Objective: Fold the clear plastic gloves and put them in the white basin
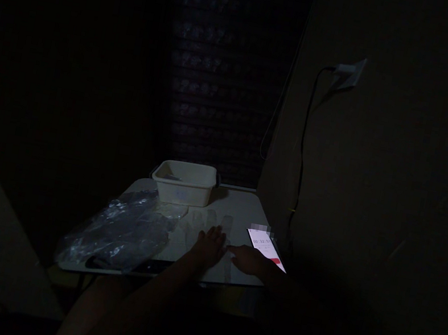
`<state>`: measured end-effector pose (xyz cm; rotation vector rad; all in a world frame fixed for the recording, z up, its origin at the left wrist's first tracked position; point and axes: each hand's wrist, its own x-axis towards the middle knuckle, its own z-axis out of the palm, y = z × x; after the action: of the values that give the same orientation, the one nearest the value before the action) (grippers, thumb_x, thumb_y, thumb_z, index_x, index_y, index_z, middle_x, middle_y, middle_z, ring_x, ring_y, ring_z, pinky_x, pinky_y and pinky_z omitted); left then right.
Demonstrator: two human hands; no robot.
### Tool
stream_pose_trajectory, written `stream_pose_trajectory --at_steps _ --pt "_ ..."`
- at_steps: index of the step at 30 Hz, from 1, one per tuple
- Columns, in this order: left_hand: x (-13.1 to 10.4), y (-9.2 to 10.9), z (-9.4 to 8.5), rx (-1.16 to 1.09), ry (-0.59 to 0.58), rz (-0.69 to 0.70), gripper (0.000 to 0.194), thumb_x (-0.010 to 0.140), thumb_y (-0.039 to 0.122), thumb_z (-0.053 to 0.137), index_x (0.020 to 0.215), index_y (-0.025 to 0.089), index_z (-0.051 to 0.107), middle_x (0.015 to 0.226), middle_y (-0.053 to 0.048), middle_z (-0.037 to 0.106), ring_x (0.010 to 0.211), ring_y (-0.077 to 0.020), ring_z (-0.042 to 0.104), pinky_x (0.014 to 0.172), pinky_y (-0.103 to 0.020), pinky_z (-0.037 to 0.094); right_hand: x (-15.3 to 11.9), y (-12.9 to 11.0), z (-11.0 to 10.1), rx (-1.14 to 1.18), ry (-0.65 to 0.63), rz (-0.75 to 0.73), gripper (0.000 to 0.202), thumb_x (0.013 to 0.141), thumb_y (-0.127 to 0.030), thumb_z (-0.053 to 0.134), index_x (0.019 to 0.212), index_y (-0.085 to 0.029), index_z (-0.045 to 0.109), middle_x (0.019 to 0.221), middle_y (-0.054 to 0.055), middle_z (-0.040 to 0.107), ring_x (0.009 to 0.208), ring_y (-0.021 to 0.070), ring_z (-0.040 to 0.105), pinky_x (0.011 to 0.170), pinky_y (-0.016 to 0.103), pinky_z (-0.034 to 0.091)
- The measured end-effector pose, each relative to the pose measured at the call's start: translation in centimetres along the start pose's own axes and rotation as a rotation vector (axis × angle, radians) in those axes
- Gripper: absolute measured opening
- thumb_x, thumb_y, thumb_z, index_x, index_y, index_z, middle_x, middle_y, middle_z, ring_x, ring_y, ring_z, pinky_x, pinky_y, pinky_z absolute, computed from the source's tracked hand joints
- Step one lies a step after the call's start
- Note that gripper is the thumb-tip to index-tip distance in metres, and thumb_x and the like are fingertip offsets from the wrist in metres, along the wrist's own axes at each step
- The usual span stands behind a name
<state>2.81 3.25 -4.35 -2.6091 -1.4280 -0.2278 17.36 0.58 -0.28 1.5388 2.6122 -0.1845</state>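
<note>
In dim light my left hand [211, 244] lies palm down on the white tabletop, fingers stretched out and slightly spread. Just to its right is my right hand [249, 259], fingers drawn together and pointing left. Its tips meet a small, pale piece of clear plastic [228, 247] beside my left hand; the darkness blurs how firmly they grip it. Several flat translucent plastic pieces [226, 223] lie beyond my hands. A large crumpled clear plastic bag [121, 230] spreads over the table's left side.
A white plastic tub [182, 192] with dark side handles stands at the table's back, something translucent inside. A lit phone [265, 247] lies at the right edge. A cable [304, 141] hangs from the wall outlet [355, 75]. The folding table [244, 200] abuts the right wall.
</note>
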Motion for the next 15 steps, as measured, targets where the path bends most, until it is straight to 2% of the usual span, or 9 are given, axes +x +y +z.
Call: stream_pose_trajectory --at_steps 5,8,11,13,15 --pt "0.0 -0.8 -1.8 -0.006 0.024 -0.148 0.043 0.075 0.038 0.022 0.112 0.019 0.029 0.118 -0.012 0.029 0.103 -0.027 0.028 0.076 -0.045 0.026 0.2 0.2 -0.2 -0.001 -0.009 -0.012 0.041 0.07 -0.022 0.032 0.111 -0.018 0.038 0.102 0.011 0.05 0.09 0.0216 0.047 0.069 0.033 0.039" --pt "-0.4 -2.0 -3.2 -0.053 0.043 -0.374 0.046 0.072 0.035 0.029 0.113 0.013 0.027 0.114 -0.017 0.032 0.094 -0.0292 0.038 0.07 -0.044 0.031 0.2 0.3 -0.3 0.036 -0.027 0.0 0.04 0.069 -0.023 0.033 0.109 -0.019 0.04 0.107 0.008 0.047 0.095 0.0206 0.043 0.074 0.032 0.037" --pt "-1.1 -4.0 -4.4 -0.236 0.052 -0.593 0.048 0.073 0.035 0.029 0.113 0.009 0.028 0.107 -0.019 0.038 0.088 -0.03 0.043 0.068 -0.043 0.032 0.1 0.1 -0.7 0.053 -0.042 0.012 0.04 0.069 -0.023 0.034 0.108 -0.019 0.042 0.108 0.007 0.046 0.096 0.0197 0.042 0.076 0.032 0.036" --pt "-1.6 -5.4 -4.8 -0.447 0.073 -0.584 0.041 0.074 0.033 0.028 0.107 0.01 0.035 0.107 -0.017 0.039 0.092 -0.0287 0.042 0.071 -0.042 0.032 -0.1 -0.1 -1.0 0.06 -0.05 0.01 0.04 0.069 -0.022 0.034 0.108 -0.019 0.041 0.108 0.007 0.046 0.096 0.0195 0.043 0.076 0.032 0.036" --pt "-1.9 -6.7 -4.9 -0.518 0.082 -0.55 0.035 0.075 0.03 0.027 0.102 0.011 0.041 0.105 -0.015 0.043 0.093 -0.024 0.042 0.074 -0.036 0.033 -0.2 -0.3 -1.2 0.062 -0.063 0.014 0.04 0.069 -0.021 0.034 0.108 -0.018 0.041 0.108 0.008 0.045 0.095 0.0198 0.043 0.076 0.032 0.036"
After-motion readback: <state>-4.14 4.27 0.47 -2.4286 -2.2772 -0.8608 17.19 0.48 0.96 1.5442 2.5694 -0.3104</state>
